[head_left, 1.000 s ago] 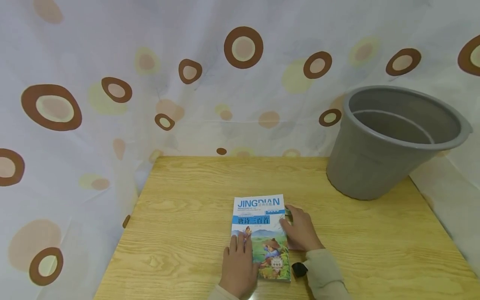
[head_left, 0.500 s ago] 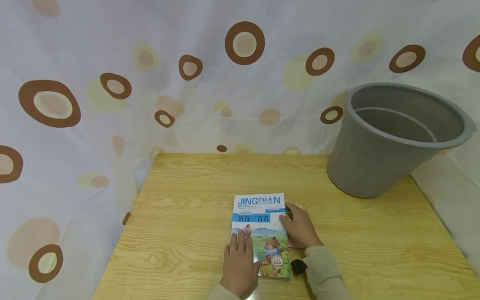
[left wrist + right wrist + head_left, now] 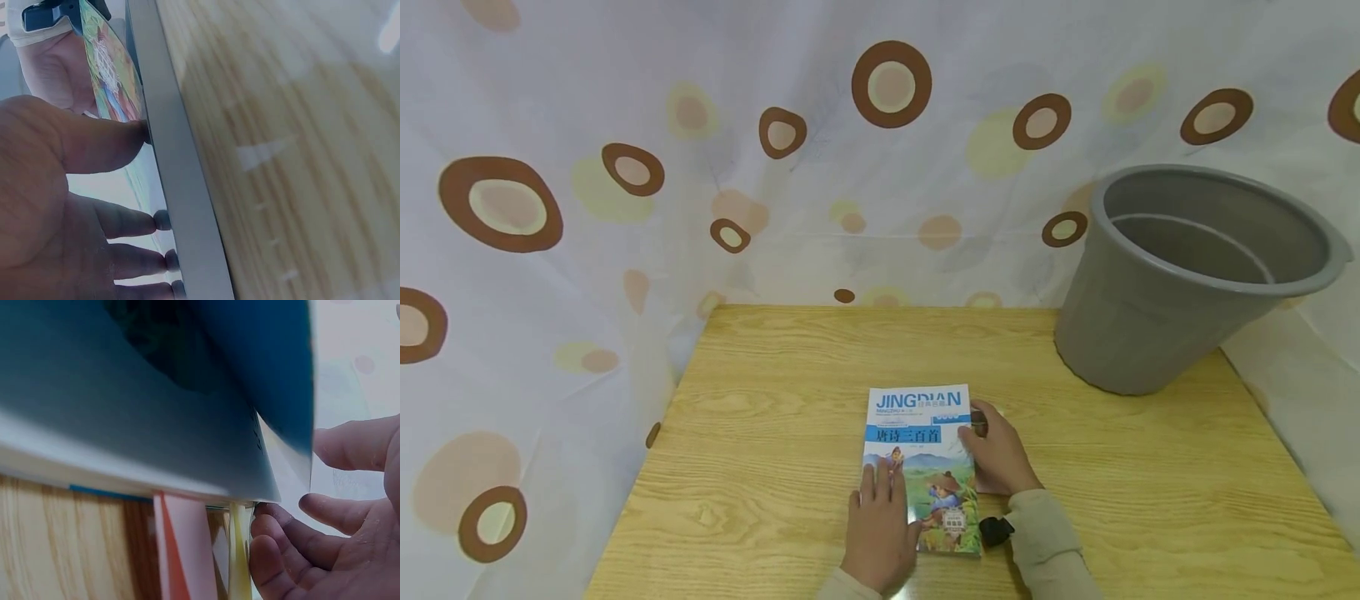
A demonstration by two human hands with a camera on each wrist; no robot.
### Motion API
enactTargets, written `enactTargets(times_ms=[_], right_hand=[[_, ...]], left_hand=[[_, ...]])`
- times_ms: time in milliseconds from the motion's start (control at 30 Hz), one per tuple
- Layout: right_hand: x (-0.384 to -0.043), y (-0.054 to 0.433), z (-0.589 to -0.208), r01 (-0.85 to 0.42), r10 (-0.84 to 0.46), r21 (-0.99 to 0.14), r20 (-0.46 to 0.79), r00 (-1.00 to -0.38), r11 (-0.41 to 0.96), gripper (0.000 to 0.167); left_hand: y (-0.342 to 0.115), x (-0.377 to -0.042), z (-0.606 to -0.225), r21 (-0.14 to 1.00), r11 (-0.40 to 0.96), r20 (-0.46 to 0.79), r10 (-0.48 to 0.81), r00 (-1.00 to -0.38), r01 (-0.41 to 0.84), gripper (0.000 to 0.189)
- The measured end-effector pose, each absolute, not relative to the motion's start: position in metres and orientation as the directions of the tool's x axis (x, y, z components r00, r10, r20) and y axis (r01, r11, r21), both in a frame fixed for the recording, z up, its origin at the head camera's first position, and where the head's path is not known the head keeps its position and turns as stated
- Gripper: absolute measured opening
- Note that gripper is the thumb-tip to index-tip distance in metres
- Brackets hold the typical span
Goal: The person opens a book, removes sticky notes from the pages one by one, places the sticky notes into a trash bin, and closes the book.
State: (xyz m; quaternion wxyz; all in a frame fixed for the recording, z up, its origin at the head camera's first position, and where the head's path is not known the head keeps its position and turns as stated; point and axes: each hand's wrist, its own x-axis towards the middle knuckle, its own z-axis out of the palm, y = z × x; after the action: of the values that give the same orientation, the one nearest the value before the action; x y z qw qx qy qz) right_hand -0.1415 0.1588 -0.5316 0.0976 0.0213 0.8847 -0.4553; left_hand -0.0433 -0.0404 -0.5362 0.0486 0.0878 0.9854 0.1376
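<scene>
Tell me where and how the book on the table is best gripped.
Probably the book's left long edge, coming from the left, thumb on the cover: it lies cover up, and that edge shows beyond the left hand. I'd avoid the right edge, where a leaf curls loose beside the right hand.

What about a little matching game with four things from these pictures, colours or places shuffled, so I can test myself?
Things:
1. Bucket
2. Book
3. Left hand
4. Right hand

Colours or places:
A. At the book's right edge
B. Blue "JINGDIAN" lettering across the top
C. Resting on the lower left of the book's front
D. Plain grey, inside and out

Right pairs: 1-D, 2-B, 3-C, 4-A
</scene>
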Motion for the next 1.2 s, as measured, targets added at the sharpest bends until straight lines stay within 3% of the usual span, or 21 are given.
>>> enactTargets(times_ms=[700,900,1200], right_hand=[[-0.142,0.165,-0.529,0.170,-0.045,-0.802,-0.238,-0.970,0.572,0.056],[-0.141,0.168,-0.526,0.178,-0.059,-0.828,-0.246,-0.967,0.532,0.055],[-0.138,0.165,-0.513,0.209,-0.086,-0.890,-0.265,-0.960,0.405,0.056]], left_hand=[[-0.033,-0.045,-0.534,0.306,0.940,-0.041,0.173,-0.984,0.152,0.074],[-0.036,-0.045,-0.537,0.377,0.914,-0.053,0.181,-0.982,0.148,0.074],[-0.056,-0.051,-0.532,0.490,0.834,0.093,0.239,-0.966,0.254,0.045]])
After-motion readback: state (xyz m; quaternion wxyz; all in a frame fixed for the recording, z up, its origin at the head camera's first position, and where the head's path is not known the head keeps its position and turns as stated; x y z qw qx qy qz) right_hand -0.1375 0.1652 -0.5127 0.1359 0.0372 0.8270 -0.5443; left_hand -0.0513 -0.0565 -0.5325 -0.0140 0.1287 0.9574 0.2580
